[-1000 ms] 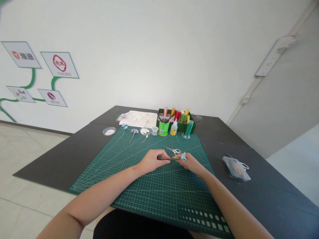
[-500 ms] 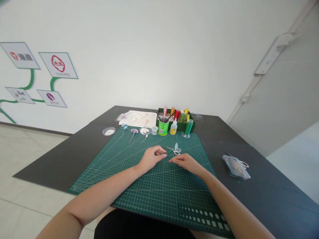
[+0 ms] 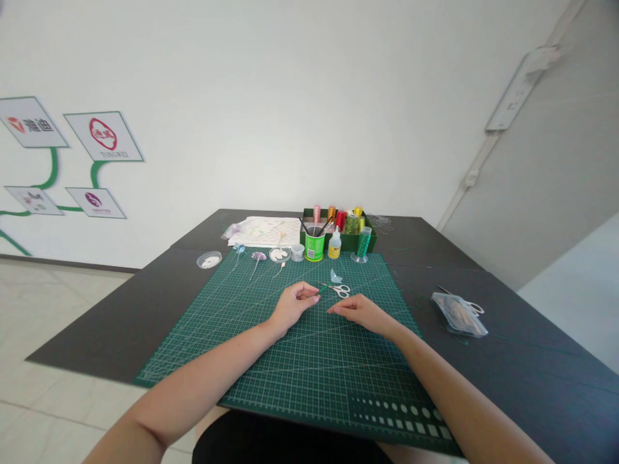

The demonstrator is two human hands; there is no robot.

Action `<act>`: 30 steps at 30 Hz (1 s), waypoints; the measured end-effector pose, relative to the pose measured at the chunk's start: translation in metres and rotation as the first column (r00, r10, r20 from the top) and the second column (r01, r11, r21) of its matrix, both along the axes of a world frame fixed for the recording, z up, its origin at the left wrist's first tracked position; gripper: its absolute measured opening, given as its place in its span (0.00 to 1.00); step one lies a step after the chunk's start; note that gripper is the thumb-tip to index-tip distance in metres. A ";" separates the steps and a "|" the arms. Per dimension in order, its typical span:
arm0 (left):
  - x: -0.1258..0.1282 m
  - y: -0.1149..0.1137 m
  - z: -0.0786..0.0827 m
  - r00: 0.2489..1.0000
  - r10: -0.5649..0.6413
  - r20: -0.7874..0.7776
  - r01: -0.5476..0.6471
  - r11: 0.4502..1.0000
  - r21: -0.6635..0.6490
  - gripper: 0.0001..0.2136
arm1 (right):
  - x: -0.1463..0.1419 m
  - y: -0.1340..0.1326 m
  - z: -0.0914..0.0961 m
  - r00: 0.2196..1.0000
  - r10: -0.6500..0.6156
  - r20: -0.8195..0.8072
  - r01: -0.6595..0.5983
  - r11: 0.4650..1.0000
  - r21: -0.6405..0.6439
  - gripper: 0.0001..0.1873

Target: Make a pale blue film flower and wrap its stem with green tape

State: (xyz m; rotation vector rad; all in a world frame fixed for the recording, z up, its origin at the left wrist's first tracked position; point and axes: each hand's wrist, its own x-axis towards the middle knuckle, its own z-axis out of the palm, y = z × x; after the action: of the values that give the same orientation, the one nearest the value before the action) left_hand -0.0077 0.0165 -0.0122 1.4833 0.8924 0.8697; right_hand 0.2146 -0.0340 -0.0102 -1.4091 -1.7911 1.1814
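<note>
My left hand [image 3: 293, 305] is closed in a pinch on the thin green stem of a craft flower. Pale blue petals [image 3: 335, 276] top this stem, tilted up and away to the right. My right hand [image 3: 360, 312] is a little to the right and nearer me, thumb and fingers pressed together. Whatever its fingertips hold, perhaps fine thread, is too small to make out. White-handled scissors [image 3: 342, 290] lie on the green cutting mat [image 3: 290, 380] just beyond both hands, partly behind the stem.
Along the mat's far edge stand a green can of tools [image 3: 314, 247], a glue bottle [image 3: 334, 246], a green thread spool [image 3: 363, 243] and a box of spools [image 3: 372, 240]. Finished flowers [image 3: 258, 256] lie left. A plastic case [image 3: 459, 314] with scissors sits right.
The blue petals have swung left and up as the stem turned in my left hand. More of the scissors shows now. My right hand stays nearly in place; the view has shifted slightly.
</note>
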 end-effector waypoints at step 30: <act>-0.002 0.007 0.002 0.995 0.039 -0.096 -0.032 0.996 0.081 0.11 | -0.002 0.019 -0.014 0.924 -0.333 -0.187 0.350 0.934 0.065 0.18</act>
State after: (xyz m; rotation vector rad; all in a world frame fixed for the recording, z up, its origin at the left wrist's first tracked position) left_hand -0.0094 0.0230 -0.0102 1.5940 0.9682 0.8733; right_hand 0.2124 -0.0150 -0.0246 -1.4429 -1.3932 0.9850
